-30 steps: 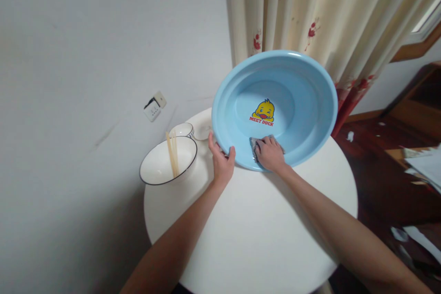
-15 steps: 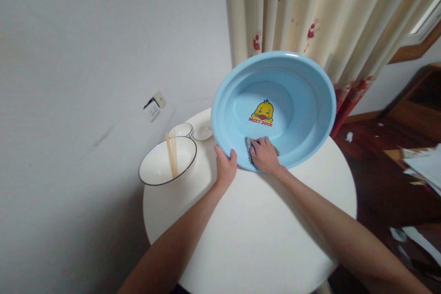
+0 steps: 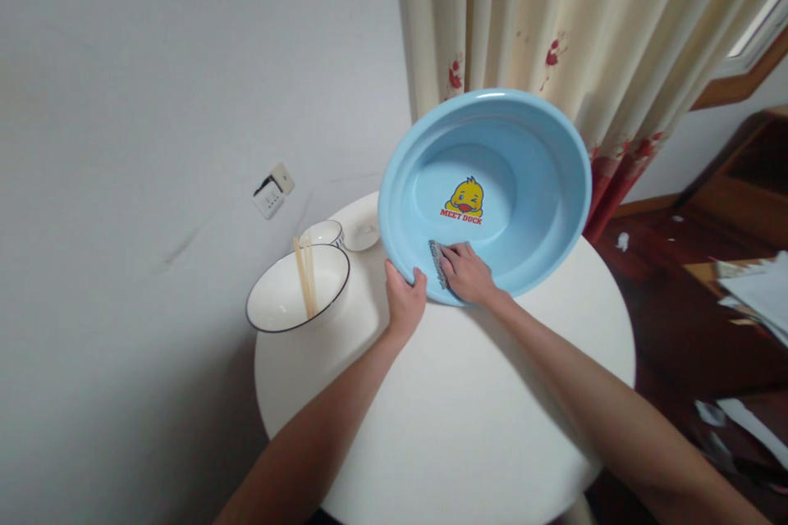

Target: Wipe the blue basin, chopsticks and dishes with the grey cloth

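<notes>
A light blue plastic basin [image 3: 542, 205] with a yellow duck print and the words MEET DUCK is tilted up on a white round table [image 3: 468, 410], its inside facing me. My left hand [image 3: 406, 295] grips the basin's lower left rim, thumb on the inner side and the other fingers mostly hidden behind. Pressed against the lower inside wall, my right hand [image 3: 469, 272] holds a grey cloth [image 3: 438, 264]. Part of the cloth is covered by the fingers.
To the left stands a large white bowl [image 3: 271, 295] with a dark rim and chopsticks [image 3: 306, 279] in it. Behind it are a smaller bowl [image 3: 323, 231] and a small white dish [image 3: 362, 237]. A wall socket [image 3: 269, 198] and a patterned curtain [image 3: 492, 16] border the table.
My right hand has slid slightly left with the cloth along the basin's inner wall. The basin's right side has shifted a little left; my left hand keeps its hold on the rim.
</notes>
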{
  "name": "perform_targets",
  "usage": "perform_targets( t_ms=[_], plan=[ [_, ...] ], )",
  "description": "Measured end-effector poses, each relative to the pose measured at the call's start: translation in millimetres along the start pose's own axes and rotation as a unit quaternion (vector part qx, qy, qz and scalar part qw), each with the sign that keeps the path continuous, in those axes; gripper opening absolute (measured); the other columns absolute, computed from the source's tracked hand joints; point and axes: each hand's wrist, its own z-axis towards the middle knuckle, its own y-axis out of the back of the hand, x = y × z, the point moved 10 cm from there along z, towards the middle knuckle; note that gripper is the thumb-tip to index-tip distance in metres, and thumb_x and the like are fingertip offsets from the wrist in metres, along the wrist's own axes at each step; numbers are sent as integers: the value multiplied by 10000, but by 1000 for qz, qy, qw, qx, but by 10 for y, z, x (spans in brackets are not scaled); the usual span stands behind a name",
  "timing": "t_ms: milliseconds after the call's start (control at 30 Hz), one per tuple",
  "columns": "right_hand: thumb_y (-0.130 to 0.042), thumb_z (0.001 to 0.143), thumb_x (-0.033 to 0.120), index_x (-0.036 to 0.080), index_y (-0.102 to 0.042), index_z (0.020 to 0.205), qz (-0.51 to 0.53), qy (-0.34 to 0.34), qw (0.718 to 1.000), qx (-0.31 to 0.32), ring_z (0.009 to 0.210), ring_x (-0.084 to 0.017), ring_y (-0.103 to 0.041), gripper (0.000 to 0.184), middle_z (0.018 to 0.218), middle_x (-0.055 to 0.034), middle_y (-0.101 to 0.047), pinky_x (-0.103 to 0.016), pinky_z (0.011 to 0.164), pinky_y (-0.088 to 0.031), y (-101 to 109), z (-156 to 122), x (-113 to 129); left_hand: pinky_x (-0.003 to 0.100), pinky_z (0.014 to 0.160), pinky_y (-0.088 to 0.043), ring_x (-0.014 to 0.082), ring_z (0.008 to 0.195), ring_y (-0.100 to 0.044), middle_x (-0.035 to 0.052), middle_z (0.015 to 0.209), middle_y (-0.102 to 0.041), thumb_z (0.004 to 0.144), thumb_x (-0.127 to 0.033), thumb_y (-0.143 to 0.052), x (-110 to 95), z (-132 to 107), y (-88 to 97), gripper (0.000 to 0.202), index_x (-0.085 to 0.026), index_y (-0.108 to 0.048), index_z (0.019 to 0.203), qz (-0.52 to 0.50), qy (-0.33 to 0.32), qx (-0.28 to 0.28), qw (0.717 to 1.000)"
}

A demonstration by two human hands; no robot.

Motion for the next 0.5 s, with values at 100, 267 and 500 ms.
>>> perform_targets(
  t_ms=[100, 267, 500],
  plan=[
    [-282, 1032, 389, 252, -570, 1350, -41, -35, 998, 10, 1237, -279, -443, 450, 1285, -108, -583, -408, 1005, -369, 37, -35, -165, 321, 768, -504, 203, 839, -585, 20, 800, -540, 809, -188, -564, -17, -14, 15, 185, -208, -417, 921, 8, 1, -9, 1000],
    [-316, 1022, 377, 214, -639, 1255, -96, -59, 994, 1, 1218, -306, -448, 430, 1257, -139, -587, -444, 1015, -326, 85, -95, -320, 314, 787, -499, 210, 885, -591, 32, 824, -561, 803, -180, -560, -26, -2, 25, 179, -201, -431, 925, 8, -3, -13, 1000],
    [-363, 1010, 363, 173, -672, 1165, -93, -45, 995, -13, 1126, -305, -474, 394, 1171, -149, -594, -412, 950, -366, 65, -69, -218, 295, 743, -497, 194, 809, -593, 7, 784, -550, 793, -202, -575, 1, 23, 51, 184, -200, -441, 918, 3, -7, -10, 1000]
  ],
)
